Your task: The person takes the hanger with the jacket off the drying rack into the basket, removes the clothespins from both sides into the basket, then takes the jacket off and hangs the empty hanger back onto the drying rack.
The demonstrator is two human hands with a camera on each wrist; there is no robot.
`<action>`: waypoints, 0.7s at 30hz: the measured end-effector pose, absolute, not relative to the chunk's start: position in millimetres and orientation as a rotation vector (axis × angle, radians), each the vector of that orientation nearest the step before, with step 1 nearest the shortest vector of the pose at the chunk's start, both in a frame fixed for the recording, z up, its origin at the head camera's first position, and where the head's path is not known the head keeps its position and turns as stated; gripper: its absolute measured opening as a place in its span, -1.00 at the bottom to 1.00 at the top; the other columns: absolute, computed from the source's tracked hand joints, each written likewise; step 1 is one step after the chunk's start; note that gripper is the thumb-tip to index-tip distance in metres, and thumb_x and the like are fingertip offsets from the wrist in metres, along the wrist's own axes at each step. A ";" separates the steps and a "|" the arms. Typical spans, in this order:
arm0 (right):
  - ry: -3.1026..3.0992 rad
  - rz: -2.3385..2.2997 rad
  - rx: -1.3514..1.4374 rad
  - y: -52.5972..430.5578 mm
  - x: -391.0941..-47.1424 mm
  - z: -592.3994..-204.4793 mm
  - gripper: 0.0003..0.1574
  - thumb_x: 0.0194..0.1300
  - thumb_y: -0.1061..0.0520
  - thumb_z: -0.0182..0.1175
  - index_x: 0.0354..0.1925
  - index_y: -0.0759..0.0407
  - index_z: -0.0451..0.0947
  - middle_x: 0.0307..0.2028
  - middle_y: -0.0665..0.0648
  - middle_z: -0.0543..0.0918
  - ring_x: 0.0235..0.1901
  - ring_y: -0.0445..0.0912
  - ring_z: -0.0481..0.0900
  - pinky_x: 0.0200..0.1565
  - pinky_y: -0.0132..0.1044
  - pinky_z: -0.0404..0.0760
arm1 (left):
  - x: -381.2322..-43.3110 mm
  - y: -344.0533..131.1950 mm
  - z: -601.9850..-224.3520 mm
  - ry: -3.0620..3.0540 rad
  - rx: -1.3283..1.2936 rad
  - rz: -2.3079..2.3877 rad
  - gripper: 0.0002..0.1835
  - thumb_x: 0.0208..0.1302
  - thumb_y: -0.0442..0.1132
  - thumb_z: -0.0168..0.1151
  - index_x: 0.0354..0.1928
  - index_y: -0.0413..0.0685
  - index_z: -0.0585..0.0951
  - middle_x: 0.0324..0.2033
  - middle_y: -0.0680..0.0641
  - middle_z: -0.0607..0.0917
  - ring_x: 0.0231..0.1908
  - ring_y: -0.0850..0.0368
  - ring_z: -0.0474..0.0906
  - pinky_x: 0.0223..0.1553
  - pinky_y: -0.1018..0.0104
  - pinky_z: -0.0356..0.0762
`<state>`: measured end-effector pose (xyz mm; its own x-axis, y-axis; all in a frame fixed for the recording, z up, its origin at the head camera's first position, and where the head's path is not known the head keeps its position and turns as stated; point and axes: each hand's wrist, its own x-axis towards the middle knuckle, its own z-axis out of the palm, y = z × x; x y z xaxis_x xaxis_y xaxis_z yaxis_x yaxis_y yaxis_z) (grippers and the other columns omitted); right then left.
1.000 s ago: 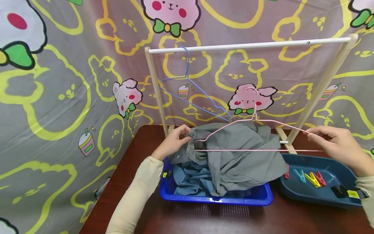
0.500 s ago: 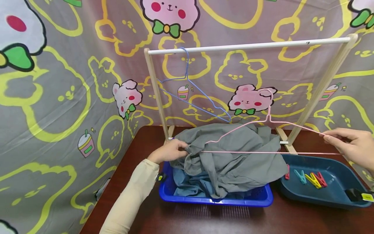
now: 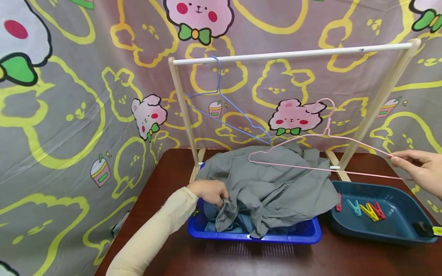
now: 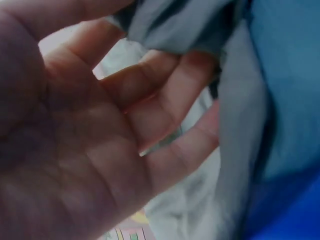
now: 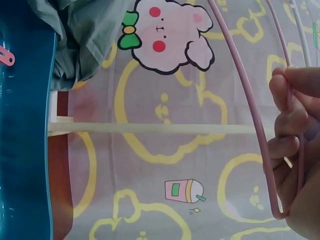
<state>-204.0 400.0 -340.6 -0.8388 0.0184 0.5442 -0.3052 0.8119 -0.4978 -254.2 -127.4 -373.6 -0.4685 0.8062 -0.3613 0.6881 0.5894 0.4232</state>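
Note:
A grey garment (image 3: 276, 191) lies heaped over a blue basket (image 3: 255, 238), with blue cloth (image 3: 241, 224) showing beneath it. My left hand (image 3: 210, 191) pinches the garment's edge at the heap's left side; in the left wrist view grey fabric (image 4: 175, 25) passes between thumb and fingers. Out to the right, my right hand (image 3: 419, 166) holds a pink hanger (image 3: 293, 165) by its right end. The hanger's hook points up, and its left end overlaps the garment in the head view. In the right wrist view the fingers (image 5: 287, 120) curl round the hanger's end.
A wooden rack with a white rail (image 3: 293, 55) stands behind, a blue hanger (image 3: 238, 111) hanging at its left. Right of the basket sits a dark teal tray (image 3: 397, 230) holding several clothespins (image 3: 369, 212). A patterned curtain (image 3: 76, 134) encloses the brown table (image 3: 165, 245).
The right hand has moved right with the pink hanger, whose left end has come out of the grey garment. The left hand has moved lower, drawing the garment's edge down.

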 end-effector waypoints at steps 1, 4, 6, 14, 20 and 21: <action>-2.453 0.798 0.202 399.4 -204.5 -340.6 -0.85 0.37 0.28 0.09 -0.28 0.39 0.54 -0.54 -0.49 0.34 -0.66 -0.30 0.23 -0.67 -0.35 0.16 | -253.4 -123.0 -374.7 2.289 1.194 0.251 -0.50 0.03 -0.52 0.17 -0.74 0.06 0.12 -0.72 0.14 0.03 -0.67 0.28 -0.08 -0.58 0.46 0.01; -2.447 0.793 0.177 397.4 -205.9 -340.0 -0.84 0.38 0.28 0.08 -0.25 0.38 0.56 -0.53 -0.52 0.31 -0.66 -0.33 0.22 -0.67 -0.37 0.16 | -250.7 -110.6 -378.7 2.282 1.199 0.156 -0.54 0.05 -0.50 0.18 -0.75 0.06 0.19 -0.73 0.14 0.08 -0.67 0.28 -0.04 -0.58 0.47 0.02; -2.447 0.782 0.161 395.3 -206.3 -338.6 -0.80 0.38 0.27 0.08 -0.22 0.45 0.55 -0.53 -0.55 0.28 -0.64 -0.36 0.22 -0.67 -0.38 0.17 | -248.8 -105.6 -380.1 2.289 1.170 0.109 -0.63 0.06 -0.49 0.18 -0.73 0.07 0.35 -0.73 0.16 0.21 -0.66 0.29 0.06 -0.57 0.48 0.09; -2.423 0.778 0.116 387.9 -207.1 -335.0 -0.73 0.37 0.28 0.08 -0.16 0.57 0.51 -0.53 -0.62 0.24 -0.58 -0.56 0.22 -0.65 -0.51 0.23 | -259.2 -127.9 -357.1 2.331 1.072 0.295 -0.72 0.22 -0.47 0.13 -0.14 -0.02 0.71 -0.17 0.05 0.68 -0.15 0.24 0.56 -0.17 0.40 0.49; -2.450 0.760 0.070 385.2 -206.3 -334.6 -0.70 0.38 0.23 0.09 -0.14 0.54 0.52 -0.53 -0.62 0.23 -0.59 -0.44 0.21 -0.64 -0.47 0.23 | -279.8 -157.4 -340.4 2.499 1.024 0.667 -0.74 0.44 -0.23 0.01 -0.06 -0.10 0.67 -0.15 0.02 0.67 -0.22 0.20 0.54 -0.18 0.26 0.48; -2.450 0.761 0.064 384.6 -206.3 -334.3 -0.69 0.38 0.23 0.09 -0.13 0.53 0.52 -0.53 -0.61 0.23 -0.59 -0.42 0.21 -0.64 -0.46 0.23 | -283.4 -161.5 -338.9 2.556 0.978 0.756 -0.72 0.45 -0.19 -0.01 -0.06 -0.09 0.67 -0.14 0.03 0.67 -0.22 0.20 0.54 -0.17 0.24 0.48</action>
